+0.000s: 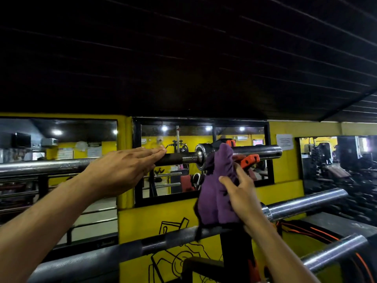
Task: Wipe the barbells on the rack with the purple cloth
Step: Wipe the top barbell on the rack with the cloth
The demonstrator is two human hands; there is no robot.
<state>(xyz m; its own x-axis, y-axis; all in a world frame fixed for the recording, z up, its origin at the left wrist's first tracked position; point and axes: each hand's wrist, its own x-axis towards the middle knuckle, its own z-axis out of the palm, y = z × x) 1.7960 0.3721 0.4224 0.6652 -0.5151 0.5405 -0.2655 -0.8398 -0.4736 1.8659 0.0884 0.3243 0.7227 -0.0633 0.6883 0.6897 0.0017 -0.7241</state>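
A top barbell [179, 157] lies across the rack at eye height, its chrome sleeve [259, 151] pointing right. My left hand [124, 168] reaches out with straight fingers, its fingertips on the bar's dark shaft. My right hand [240, 196] grips the purple cloth [216, 190], which hangs bunched from just under the sleeve's collar down to a lower barbell [114, 256]. That lower bar runs diagonally across the bottom of the view. The sleeve of another barbell [306, 203] sticks out at the right.
A black rack upright [236, 250] stands under the cloth. Orange collars [247, 160] sit behind the top bar. A yellow wall with mirrors [173, 180] is close behind. Another chrome sleeve [334, 254] juts out bottom right, near orange-and-black straps [306, 231].
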